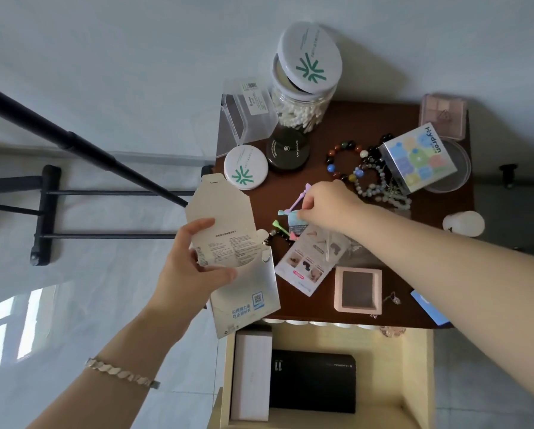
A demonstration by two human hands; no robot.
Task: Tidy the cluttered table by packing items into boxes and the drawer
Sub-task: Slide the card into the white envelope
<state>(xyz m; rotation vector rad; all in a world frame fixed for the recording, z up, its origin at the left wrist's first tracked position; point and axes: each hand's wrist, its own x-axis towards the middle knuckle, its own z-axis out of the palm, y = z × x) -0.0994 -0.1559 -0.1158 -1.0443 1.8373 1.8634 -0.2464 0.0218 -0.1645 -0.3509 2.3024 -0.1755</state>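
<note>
1. A person is looking down on a dark brown worktop (352, 119) filling the centre and right of the frame, with an open drawer (414, 366) below it at the bottom centre.
2. The left hand (194, 261), at centre left, is holding a grey carton (247, 289) off the worktop's left edge. Its fingers (202, 226) and thumb are clamped on the carton, whose flaps are standing open toward the upper left.
3. The right hand (327, 202), at the centre, is reaching in from the lower right. Its fingers (307, 212) are pinched together on a few pastel sticks (299, 199).
4. The sticks are pointing out to the left of the fingers, and the purple one's long axis is running from lower left to upper right.
5. The carton's open mouth is lying left of and slightly below the sticks, near but not touching. The sticks' free ends are already facing it, so a short move leftward looks like the likely next step.
6. 1 green stick (279, 226) is lying on the worktop just below the pinched ones, nearer the right hand.
7. Bead bracelets (346, 162) are lying above and to the right of that hand.
</note>
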